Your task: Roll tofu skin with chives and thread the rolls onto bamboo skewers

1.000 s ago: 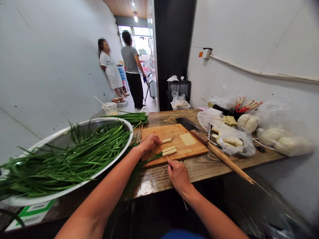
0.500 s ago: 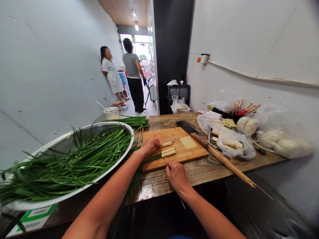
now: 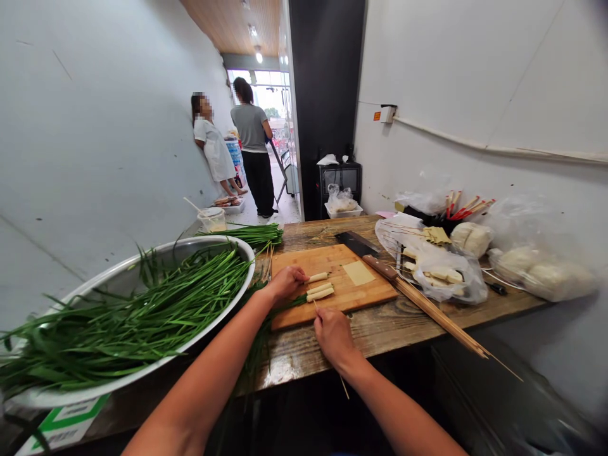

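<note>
My left hand [image 3: 289,282] is closed at the near end of a pale tofu-skin roll [image 3: 318,277] with green chive tips, on the wooden cutting board [image 3: 289,256]. Two more rolls [image 3: 320,292] lie side by side just below it, chive stalks trailing left from them. My right hand [image 3: 334,334] pinches a thin bamboo skewer [image 3: 346,387]; its point shows close to the nearest roll, and whether it touches I cannot tell. A flat square tofu sheet [image 3: 358,273] rests on the board's right half.
A large metal basin [image 3: 251,252] heaped with chives stands left. A cleaver [image 3: 380,265] overlaps the board's right edge, beside a bundle of skewers [image 3: 441,316]. Plastic bags [image 3: 468,278] of pale food fill the table's right. Two people [image 3: 254,139] stand far back.
My hands, the rolls and the skewer hold nearly the same positions. The view has shifted slightly. In the background, the person in grey has drawn an arm in.
</note>
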Demonstrator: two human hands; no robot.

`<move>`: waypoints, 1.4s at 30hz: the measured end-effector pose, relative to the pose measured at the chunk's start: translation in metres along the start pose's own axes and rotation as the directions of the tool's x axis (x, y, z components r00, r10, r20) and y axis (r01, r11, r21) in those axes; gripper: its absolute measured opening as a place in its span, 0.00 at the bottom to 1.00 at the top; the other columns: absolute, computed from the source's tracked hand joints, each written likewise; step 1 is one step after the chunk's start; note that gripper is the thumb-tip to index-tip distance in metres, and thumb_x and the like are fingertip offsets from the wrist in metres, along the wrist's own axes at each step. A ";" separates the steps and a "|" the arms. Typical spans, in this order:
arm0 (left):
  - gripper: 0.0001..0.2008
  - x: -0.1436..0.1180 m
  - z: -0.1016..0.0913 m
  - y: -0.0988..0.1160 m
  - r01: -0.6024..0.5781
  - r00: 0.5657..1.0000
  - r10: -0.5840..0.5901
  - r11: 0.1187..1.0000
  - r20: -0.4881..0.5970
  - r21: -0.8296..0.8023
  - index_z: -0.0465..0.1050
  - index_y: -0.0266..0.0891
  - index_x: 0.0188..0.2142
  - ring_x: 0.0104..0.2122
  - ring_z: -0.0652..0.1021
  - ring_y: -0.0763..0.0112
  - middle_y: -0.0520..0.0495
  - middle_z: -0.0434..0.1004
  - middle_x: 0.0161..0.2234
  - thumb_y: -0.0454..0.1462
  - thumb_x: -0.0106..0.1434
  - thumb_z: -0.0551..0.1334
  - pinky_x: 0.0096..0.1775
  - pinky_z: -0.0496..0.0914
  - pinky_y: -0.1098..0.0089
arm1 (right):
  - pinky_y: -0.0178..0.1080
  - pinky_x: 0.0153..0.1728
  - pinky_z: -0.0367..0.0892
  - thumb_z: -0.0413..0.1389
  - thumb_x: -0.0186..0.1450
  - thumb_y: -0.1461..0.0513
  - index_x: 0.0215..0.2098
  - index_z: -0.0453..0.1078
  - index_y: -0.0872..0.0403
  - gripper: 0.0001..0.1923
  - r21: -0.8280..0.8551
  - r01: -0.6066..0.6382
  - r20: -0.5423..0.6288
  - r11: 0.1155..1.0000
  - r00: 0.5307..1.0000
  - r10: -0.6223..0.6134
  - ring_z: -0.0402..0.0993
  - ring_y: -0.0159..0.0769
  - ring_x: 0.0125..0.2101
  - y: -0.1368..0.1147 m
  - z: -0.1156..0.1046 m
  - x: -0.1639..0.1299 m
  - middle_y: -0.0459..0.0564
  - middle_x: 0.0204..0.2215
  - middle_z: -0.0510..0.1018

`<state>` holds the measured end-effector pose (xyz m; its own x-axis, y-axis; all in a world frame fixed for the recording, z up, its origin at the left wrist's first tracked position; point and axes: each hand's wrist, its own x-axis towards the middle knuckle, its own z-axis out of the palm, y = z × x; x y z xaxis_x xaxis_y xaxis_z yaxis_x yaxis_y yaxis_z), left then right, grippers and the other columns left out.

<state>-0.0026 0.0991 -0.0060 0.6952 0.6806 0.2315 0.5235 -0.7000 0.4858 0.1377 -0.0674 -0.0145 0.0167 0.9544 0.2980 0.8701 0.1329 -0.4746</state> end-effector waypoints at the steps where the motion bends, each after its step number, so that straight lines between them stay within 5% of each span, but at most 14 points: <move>1: 0.12 0.000 0.000 0.000 0.003 1.000 -0.003 1.000 0.003 -0.005 0.80 0.36 0.30 0.29 0.72 0.74 0.45 0.76 0.30 0.36 0.59 0.57 0.34 0.64 0.74 | 0.31 0.34 0.60 0.48 0.60 0.70 0.30 0.73 0.58 0.12 0.002 -0.003 0.001 1.000 1.000 0.003 0.73 0.34 0.31 0.000 0.000 0.000 0.52 0.27 0.78; 28: 0.12 0.001 0.002 -0.007 0.029 1.000 -0.029 1.000 0.001 0.006 0.80 0.36 0.31 0.28 0.73 0.73 0.45 0.76 0.30 0.34 0.58 0.56 0.32 0.64 0.75 | 0.32 0.34 0.60 0.47 0.61 0.70 0.31 0.73 0.58 0.12 0.005 -0.014 0.010 1.000 1.000 0.014 0.74 0.36 0.31 -0.001 0.004 0.009 0.53 0.28 0.78; 42: 0.11 -0.003 -0.002 0.007 0.052 0.998 -0.052 0.999 -0.025 0.002 0.80 0.35 0.30 0.28 0.74 0.74 0.44 0.77 0.30 0.34 0.57 0.57 0.32 0.65 0.76 | 0.33 0.33 0.60 0.45 0.62 0.70 0.33 0.73 0.60 0.14 -0.015 -0.045 0.057 0.999 0.997 0.045 0.74 0.37 0.32 -0.006 0.006 0.018 0.55 0.30 0.78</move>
<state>-0.0023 0.0925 -0.0019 0.6544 0.7212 0.2273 0.5600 -0.6642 0.4951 0.1304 -0.0494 -0.0111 0.0281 0.9731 0.2287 0.8756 0.0864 -0.4752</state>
